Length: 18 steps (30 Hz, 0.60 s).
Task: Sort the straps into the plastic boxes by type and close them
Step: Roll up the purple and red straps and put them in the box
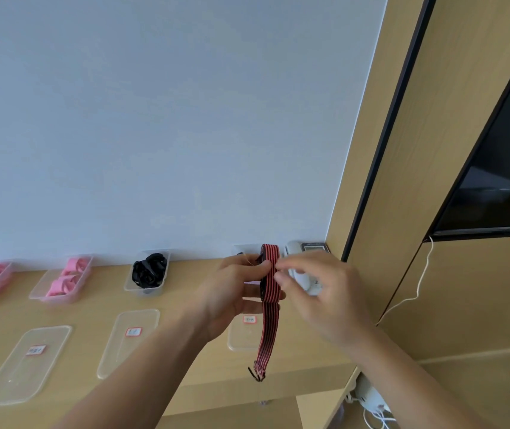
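Head view: a striped strap (270,292) is held in the air above the bench (86,308). It is gripped by the left hand (235,289), looped over the fingers with its tail hanging down. Its upper part appears to be pinched by the right hand (318,289), though those fingers are blurred. Along the wall, a clear box (128,283) is filled with black straps (150,270). To its left, a pink-tinted box (38,292) and a leftmost box (4,281) are filled with pink rolls (61,284). A fourth box (244,248) is mostly hidden behind the hands. Labelled lids (123,351) are laid flat on the bench in front.
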{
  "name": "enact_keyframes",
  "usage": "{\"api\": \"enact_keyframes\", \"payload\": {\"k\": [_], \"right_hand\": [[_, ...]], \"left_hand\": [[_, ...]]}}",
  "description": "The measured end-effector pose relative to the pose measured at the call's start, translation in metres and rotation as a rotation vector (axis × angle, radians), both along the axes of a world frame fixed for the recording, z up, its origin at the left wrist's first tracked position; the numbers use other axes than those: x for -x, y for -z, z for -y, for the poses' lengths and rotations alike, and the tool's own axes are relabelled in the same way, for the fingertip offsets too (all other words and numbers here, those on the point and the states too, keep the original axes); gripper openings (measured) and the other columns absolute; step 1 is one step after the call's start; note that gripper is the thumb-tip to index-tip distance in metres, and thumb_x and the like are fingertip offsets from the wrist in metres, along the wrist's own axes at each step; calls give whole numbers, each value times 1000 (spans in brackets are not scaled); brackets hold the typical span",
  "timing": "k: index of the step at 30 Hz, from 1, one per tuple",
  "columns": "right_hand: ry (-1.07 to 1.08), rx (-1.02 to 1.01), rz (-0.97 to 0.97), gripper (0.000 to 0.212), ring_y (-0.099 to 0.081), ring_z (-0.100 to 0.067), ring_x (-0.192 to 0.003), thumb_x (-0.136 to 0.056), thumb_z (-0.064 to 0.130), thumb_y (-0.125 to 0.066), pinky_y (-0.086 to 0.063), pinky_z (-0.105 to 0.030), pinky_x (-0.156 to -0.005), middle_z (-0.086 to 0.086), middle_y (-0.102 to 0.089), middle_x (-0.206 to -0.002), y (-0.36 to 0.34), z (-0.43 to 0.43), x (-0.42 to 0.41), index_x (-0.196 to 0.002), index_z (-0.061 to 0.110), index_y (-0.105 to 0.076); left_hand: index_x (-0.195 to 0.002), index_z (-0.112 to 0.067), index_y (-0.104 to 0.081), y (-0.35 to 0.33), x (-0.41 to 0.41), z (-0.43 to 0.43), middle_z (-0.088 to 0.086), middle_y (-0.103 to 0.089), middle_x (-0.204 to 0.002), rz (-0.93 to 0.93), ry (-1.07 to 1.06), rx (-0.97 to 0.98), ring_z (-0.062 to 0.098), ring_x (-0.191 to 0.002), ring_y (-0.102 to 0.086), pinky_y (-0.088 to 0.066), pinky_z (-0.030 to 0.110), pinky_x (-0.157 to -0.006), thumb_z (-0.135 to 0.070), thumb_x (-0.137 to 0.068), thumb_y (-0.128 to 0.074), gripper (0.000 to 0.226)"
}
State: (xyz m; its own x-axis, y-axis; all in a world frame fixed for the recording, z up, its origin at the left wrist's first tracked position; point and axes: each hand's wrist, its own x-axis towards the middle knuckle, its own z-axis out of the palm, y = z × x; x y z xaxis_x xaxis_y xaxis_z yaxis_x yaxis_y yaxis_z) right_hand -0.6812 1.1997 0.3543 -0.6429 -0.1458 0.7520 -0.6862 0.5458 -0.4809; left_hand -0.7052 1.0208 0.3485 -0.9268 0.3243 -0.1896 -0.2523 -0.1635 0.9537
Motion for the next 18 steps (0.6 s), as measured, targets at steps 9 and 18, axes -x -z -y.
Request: {"api": "enact_keyframes", "payload": {"k": [9, 18], "right_hand": [[-117, -99, 604, 50, -62, -1, -109, -82, 8, -78, -53, -34, -95, 14, -68, -116, -19, -12, 27, -126, 26, -63], [24, -72, 391, 53, -64, -6, -102, -78, 4, -80, -53, -29, -94, 10, -67, -114, -28, -7, 21, -125, 22, -66]], "left_hand": [[-116, -10, -74, 1, -6, -1, 19, -75, -105, -79, 33, 81, 32, -96, -74, -58, 56, -96, -25, -85, -74, 34], [-112, -12, -72, -2, -12, -3, 16, -79, -105, 54, 105, 165, 32, -87, -76, -61, 37, -71, -68, -82, -63, 65]]}}
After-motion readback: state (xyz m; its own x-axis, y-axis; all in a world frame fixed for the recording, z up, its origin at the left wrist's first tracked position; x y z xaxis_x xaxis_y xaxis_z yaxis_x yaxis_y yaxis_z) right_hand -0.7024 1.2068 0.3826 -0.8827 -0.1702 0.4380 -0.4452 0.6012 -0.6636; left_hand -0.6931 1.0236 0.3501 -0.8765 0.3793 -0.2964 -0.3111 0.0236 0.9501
